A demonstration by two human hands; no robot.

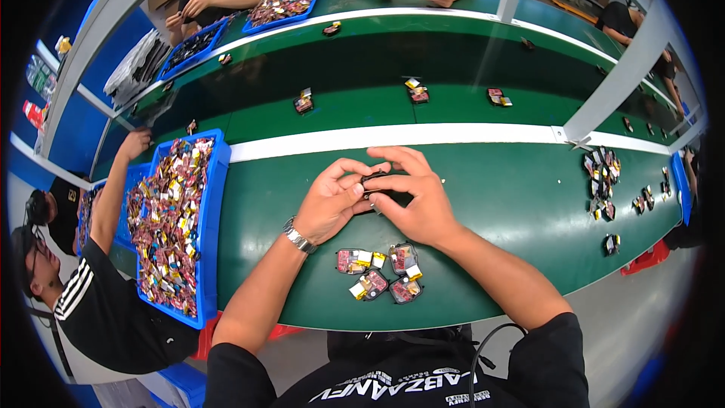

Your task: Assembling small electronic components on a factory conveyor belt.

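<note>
Over the green table, my left hand (pixel 329 201) and my right hand (pixel 420 204) meet, fingers closed round a small black casing (pixel 373 178). Fingers cover most of it, so its inside cannot be seen. A silvery watch is on my left wrist. Just below my hands lies a cluster of small black casings (pixel 371 285) with red circuit boards and white-and-yellow batteries showing in them.
At left stands a blue tray (pixel 219 181) heaped with red circuit boards and batteries; a person reaches past it. A white rail (pixel 408 134) separates my table from a green conveyor belt (pixel 362 104) carrying scattered units. More casings (pixel 602 181) lie at right. Several people sit around.
</note>
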